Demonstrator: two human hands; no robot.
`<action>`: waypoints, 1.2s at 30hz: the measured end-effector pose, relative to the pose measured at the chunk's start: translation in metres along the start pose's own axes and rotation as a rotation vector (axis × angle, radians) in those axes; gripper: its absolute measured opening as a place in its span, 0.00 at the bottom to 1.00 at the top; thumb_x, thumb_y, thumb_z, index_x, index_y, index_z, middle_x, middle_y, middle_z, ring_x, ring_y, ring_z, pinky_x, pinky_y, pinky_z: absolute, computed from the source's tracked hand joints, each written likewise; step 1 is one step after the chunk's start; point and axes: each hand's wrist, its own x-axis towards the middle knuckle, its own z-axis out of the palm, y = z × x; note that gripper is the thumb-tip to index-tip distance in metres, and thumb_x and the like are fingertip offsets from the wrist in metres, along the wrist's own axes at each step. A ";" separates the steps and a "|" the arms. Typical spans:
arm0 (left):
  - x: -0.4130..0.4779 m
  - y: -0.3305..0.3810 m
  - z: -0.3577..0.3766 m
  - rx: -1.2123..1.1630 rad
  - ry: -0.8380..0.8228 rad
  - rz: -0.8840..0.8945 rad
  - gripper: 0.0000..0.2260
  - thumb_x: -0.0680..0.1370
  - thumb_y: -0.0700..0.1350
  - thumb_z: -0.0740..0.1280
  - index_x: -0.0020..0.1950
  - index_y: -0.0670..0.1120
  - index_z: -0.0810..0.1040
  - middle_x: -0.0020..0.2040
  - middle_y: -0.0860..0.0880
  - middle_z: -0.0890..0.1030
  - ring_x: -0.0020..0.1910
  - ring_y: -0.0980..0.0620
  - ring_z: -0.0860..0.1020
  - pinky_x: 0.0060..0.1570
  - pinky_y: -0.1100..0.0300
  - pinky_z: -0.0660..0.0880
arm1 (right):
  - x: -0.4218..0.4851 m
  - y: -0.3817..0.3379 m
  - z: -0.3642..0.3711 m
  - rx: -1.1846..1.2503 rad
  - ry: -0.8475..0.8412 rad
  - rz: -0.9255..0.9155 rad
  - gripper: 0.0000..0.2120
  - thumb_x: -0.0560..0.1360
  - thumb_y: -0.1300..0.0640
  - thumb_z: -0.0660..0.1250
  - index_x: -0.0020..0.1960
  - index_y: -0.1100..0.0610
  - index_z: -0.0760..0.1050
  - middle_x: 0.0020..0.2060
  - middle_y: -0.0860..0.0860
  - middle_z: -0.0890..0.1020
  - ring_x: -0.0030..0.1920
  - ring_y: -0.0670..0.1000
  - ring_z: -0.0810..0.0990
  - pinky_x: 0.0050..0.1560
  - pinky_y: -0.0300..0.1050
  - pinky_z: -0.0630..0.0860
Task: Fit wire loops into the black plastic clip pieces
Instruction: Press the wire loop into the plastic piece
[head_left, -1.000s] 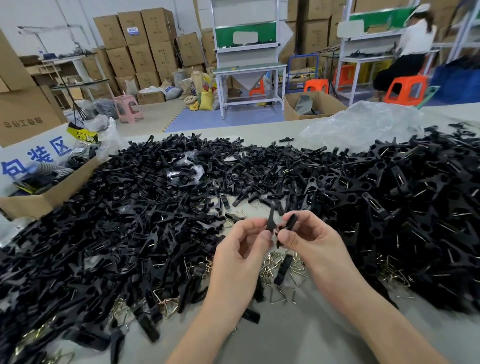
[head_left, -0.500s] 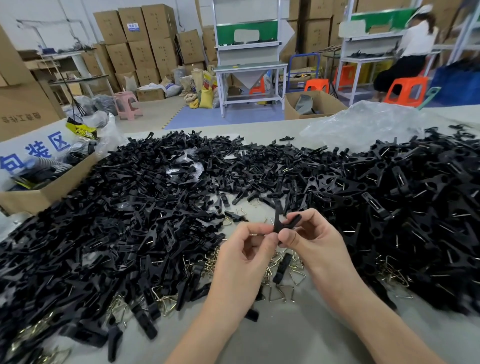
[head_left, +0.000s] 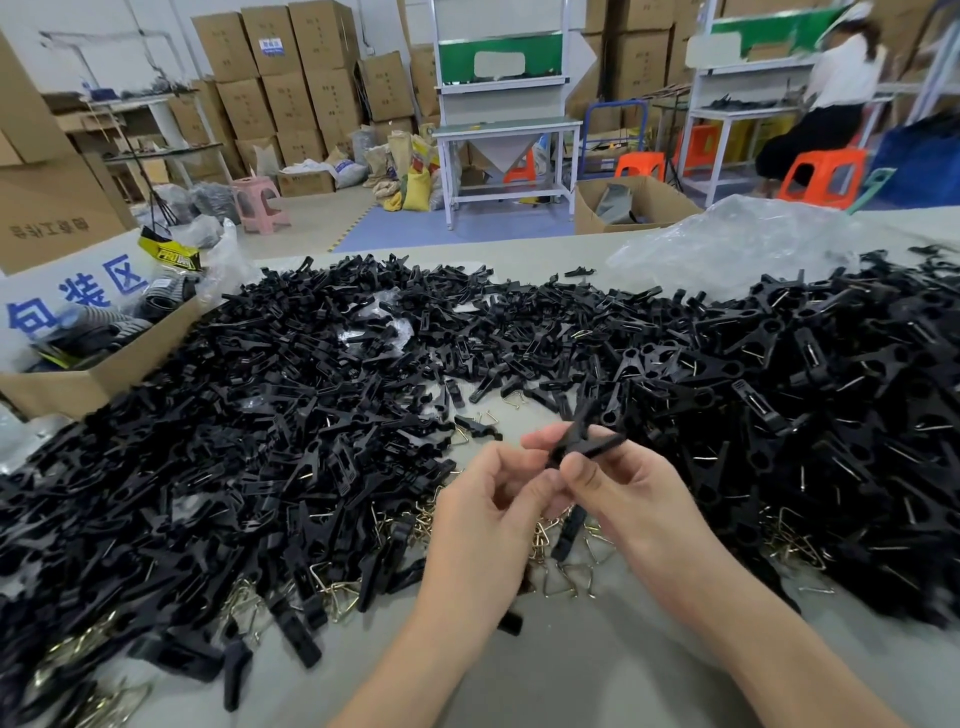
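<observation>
Head view. Both hands meet above a bare patch of the grey table (head_left: 571, 675), between two heaps of black clip pieces. The right hand (head_left: 631, 499) pinches a black clip piece (head_left: 584, 436) between thumb and fingers; the piece projects up and away from the fingertips, its crossed arms pointing toward the far heap. The left hand (head_left: 483, 514) is curled, its thumb and fingertips meeting the lower end of the same piece, just beside the right thumb. Whether a wire loop sits in the held piece cannot be told. Loose wire loops (head_left: 563, 577) lie on the table directly beneath the hands. The left heap (head_left: 234, 441) and right heap (head_left: 805, 415) flank the grip.
</observation>
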 end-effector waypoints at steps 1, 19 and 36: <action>0.001 0.000 -0.004 0.075 0.011 0.022 0.04 0.79 0.45 0.72 0.47 0.54 0.80 0.44 0.52 0.86 0.43 0.54 0.85 0.46 0.62 0.80 | 0.000 -0.002 0.000 -0.012 0.025 -0.013 0.21 0.70 0.40 0.76 0.55 0.54 0.84 0.54 0.57 0.85 0.57 0.64 0.83 0.60 0.57 0.81; 0.016 -0.009 -0.060 1.174 -0.210 0.156 0.06 0.80 0.60 0.62 0.50 0.61 0.74 0.51 0.64 0.73 0.60 0.59 0.68 0.70 0.59 0.57 | 0.005 0.006 -0.010 -0.232 0.169 -0.071 0.19 0.72 0.61 0.76 0.49 0.36 0.85 0.46 0.39 0.87 0.48 0.36 0.83 0.51 0.25 0.73; 0.006 0.010 -0.022 0.123 0.023 -0.095 0.11 0.78 0.48 0.70 0.36 0.53 0.78 0.34 0.53 0.79 0.36 0.55 0.75 0.39 0.66 0.73 | -0.004 0.013 -0.008 -0.837 0.001 -0.262 0.19 0.73 0.46 0.72 0.63 0.43 0.81 0.49 0.37 0.77 0.49 0.38 0.79 0.52 0.26 0.69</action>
